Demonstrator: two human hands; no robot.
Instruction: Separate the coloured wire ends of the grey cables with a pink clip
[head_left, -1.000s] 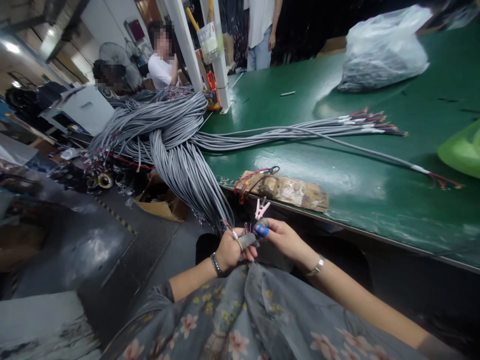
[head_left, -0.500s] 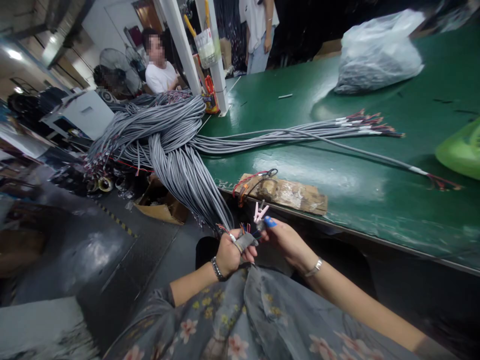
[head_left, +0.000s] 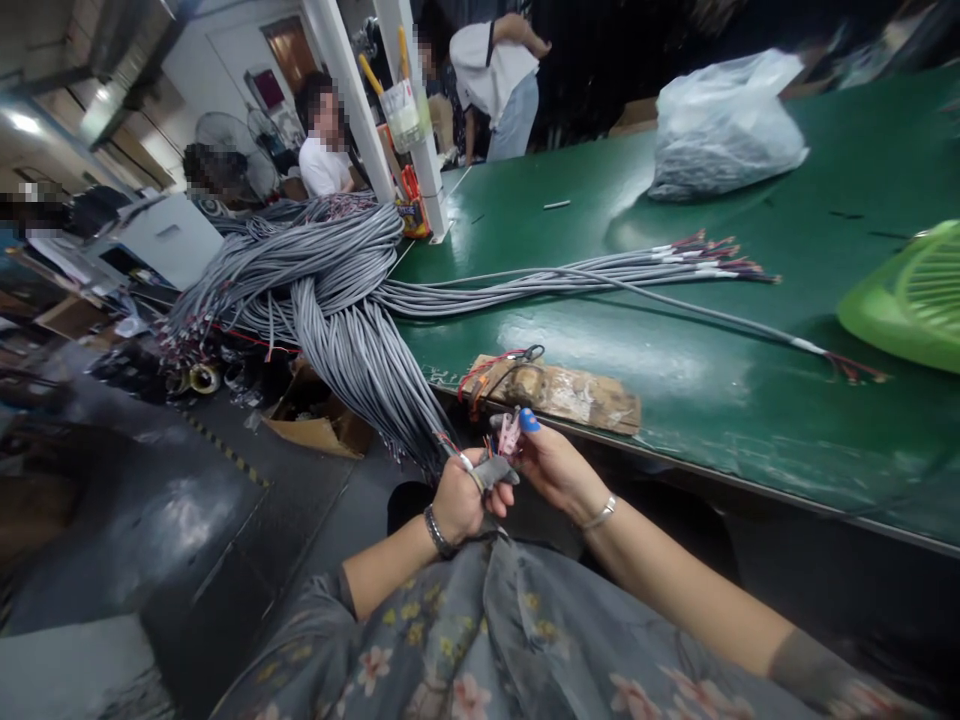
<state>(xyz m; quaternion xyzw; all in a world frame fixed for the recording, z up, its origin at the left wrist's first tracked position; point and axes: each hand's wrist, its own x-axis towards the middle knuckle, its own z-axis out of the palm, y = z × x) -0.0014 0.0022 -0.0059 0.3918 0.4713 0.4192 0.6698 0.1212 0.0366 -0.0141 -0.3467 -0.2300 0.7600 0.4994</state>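
Close to the body, the left hand (head_left: pixel 459 500) is curled around the end of a cable (head_left: pixel 449 444), its grey-wrapped thumb (head_left: pixel 491 472) pressed over the top, probably to keep the end steady and its loose wires (head_left: pixel 491 443) upright and within reach. Facing it, the right hand (head_left: pixel 561 468) pinches a pink clip (head_left: pixel 510 432) beside those wires, likely so that it can be worked with small finger movements; whether clip and wires touch, I cannot tell. The cable looks slim and grey, with a white band near its end and thin coloured strands, some reddish, fanning past the thumb. Just beyond, a thick bundle (head_left: pixel 367 365) hangs over the edge of the bench (head_left: pixel 720 410), perhaps to bring its ends near the lap. A worn board (head_left: pixel 574 395) lies along that edge. Behind it, more cables (head_left: pixel 540 283) stretch across the green top, ends roughly together, one straying, presumably to stay sorted. A green basket (head_left: pixel 911 300) and, farther, a filled bag (head_left: pixel 727 130) stand aside.
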